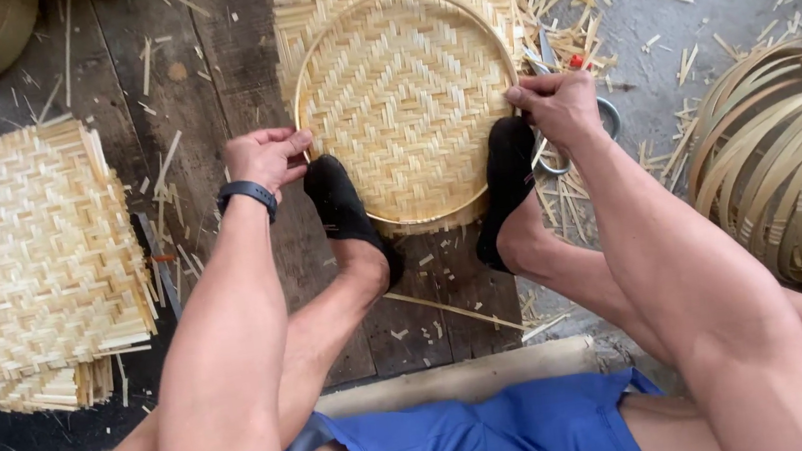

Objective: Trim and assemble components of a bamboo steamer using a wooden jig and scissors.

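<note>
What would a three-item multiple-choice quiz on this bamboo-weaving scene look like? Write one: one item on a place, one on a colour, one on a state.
1. Where is the stack of woven bamboo mats?
A. To the person's left
B. Under the feet
C. On the lap

2. What colour are the socks?
A. White
B. Black
C. Red

3. How are the hands set on the round hoop?
A. Both lifted clear
B. Only one touches it
C. One grips each side

Key:
1 A: the stack lies on the floor at the left of the view.
2 B: both socks pressing on the woven mat are black.
3 C: the left hand holds the hoop's left edge and the right hand its right edge.
</note>
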